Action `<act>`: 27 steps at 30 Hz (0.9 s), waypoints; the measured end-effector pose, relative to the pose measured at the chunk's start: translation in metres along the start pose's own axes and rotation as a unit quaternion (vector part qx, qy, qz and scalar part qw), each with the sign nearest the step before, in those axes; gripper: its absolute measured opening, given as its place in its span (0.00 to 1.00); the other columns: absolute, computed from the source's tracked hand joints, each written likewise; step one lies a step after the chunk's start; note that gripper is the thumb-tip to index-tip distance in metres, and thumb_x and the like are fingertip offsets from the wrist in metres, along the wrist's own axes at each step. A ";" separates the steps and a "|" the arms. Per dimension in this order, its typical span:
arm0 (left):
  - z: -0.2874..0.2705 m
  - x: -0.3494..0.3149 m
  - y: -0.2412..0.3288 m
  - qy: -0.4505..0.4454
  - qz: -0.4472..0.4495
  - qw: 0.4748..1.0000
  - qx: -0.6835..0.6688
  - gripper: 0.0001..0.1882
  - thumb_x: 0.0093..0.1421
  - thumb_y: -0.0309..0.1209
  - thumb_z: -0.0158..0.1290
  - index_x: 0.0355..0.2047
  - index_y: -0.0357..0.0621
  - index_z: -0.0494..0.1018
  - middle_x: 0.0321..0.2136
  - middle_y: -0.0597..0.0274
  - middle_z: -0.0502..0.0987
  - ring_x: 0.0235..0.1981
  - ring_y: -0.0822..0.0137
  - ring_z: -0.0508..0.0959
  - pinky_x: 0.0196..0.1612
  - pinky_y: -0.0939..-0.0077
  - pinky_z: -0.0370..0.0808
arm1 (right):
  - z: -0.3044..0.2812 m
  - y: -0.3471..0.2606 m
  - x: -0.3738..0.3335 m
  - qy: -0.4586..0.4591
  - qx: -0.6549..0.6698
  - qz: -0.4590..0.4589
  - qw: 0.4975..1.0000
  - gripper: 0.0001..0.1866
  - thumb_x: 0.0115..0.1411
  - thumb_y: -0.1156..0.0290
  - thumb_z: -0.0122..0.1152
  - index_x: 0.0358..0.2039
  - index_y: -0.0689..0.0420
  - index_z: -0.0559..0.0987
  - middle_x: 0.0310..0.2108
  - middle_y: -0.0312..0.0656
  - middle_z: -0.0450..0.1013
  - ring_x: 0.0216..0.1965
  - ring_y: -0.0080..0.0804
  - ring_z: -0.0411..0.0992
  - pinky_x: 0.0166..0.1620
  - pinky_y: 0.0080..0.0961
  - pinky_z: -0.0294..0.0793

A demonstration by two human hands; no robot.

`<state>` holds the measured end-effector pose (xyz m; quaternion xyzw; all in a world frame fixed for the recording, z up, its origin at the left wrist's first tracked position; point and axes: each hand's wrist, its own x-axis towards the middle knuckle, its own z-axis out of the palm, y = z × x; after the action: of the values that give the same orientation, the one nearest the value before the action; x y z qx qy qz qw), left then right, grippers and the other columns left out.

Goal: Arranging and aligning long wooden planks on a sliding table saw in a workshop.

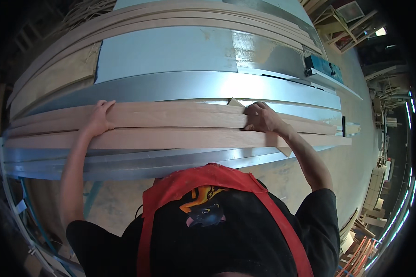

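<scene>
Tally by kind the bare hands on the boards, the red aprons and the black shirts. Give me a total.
Bare hands: 2, left hand and right hand, both on the pale boards
Red aprons: 1, the red apron
Black shirts: 1, the black shirt
Total: 4

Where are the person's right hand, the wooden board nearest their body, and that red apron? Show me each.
Right hand (265,118): head view, on the back of the hand.
Nearest wooden board (180,138): head view, middle of its long face.
Red apron (208,175): head view, upper part, below its top edge.
</scene>
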<state>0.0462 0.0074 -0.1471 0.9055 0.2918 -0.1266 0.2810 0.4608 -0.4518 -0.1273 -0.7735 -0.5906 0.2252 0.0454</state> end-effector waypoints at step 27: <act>-0.018 0.027 0.022 -0.040 0.087 0.959 0.268 0.42 0.43 0.18 0.62 0.62 0.50 0.67 0.48 0.47 0.72 0.51 0.46 0.74 0.56 0.55 0.71 | -0.002 -0.006 -0.003 -0.027 -0.059 -0.039 0.997 0.23 0.53 0.56 0.72 0.42 0.59 0.79 0.39 0.48 0.76 0.43 0.47 0.75 0.44 0.40 0.80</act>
<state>0.0817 0.0154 -0.1333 0.9635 0.1560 -0.2119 0.0490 0.4557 -0.4529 -0.1229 -0.7451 -0.6333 0.2090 -0.0077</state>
